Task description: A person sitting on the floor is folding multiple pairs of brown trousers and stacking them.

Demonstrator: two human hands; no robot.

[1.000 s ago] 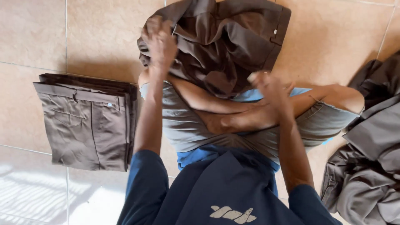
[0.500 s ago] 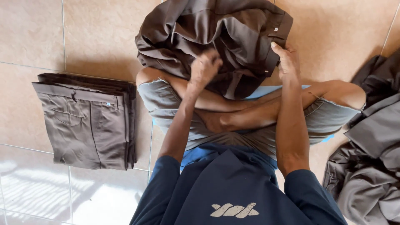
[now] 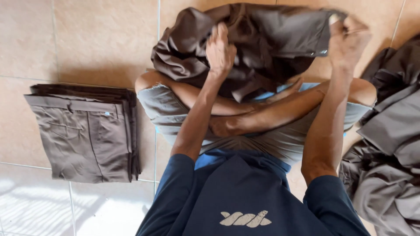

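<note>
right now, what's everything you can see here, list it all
brown garment: one, dark brown, crumpled, held up over the knees
folded trousers stack: one pile, grey-brown, on the floor at left
loose clothes heap: one heap, grey and dark brown, at right
tiled floor: beige tiles
crossed legs: two, bare, in grey shorts
left hand: gripping the garment's middle
right hand: gripping the garment's right edge

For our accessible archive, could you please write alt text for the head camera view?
Both hands grip a crumpled brown garment above crossed legs: the left hand at its middle, the right hand at its edge. A folded stack of trousers lies left on the tiled floor; loose grey clothes are piled on the right.
</note>
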